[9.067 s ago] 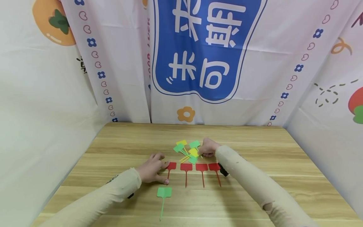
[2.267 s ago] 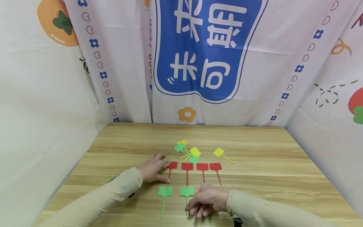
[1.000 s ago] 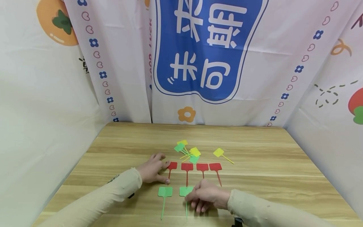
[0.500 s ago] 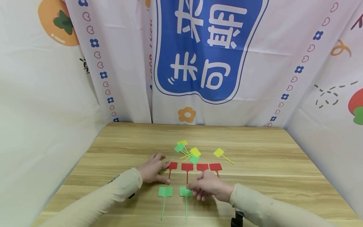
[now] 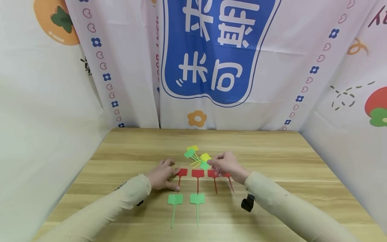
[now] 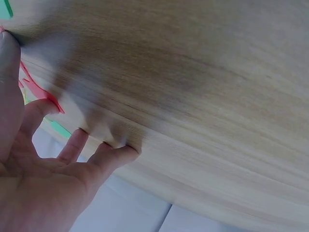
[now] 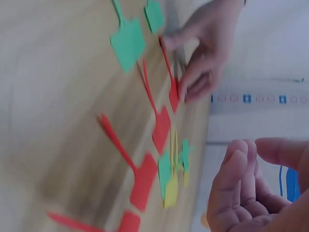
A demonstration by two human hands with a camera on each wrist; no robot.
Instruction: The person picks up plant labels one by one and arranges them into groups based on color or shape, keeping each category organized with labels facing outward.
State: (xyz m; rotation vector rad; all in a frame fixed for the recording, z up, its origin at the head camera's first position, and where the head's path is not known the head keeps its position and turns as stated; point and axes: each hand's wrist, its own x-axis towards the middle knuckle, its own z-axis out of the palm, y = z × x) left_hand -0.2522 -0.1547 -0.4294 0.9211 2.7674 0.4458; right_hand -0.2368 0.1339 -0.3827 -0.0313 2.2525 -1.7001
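Observation:
In the head view my left hand [image 5: 161, 175] lies with spread fingers on the table, touching the leftmost red T-shaped plant label [image 5: 182, 172] at its head and stem tip. My right hand [image 5: 227, 165], fingers loosely curled, hovers over the right end of the red row and holds nothing; the right wrist view shows thumb and fingertips close together. Further right in that row are a second red label [image 5: 198, 173] and two partly covered ones. Nearer me lie two green labels [image 5: 175, 199]. Beside my right fingertips is a loose pile of yellow labels [image 5: 206, 156] and green labels [image 5: 189, 153].
The wooden table [image 5: 136, 215] is enclosed by white printed cloth [image 5: 54, 101] at the back and both sides. A dark band [image 5: 248, 202] shows at my right wrist.
My right hand has let go of the second green label, now lying beside the first, and moved away from me to the pile. It now covers the separate yellow label. My left hand stays put.

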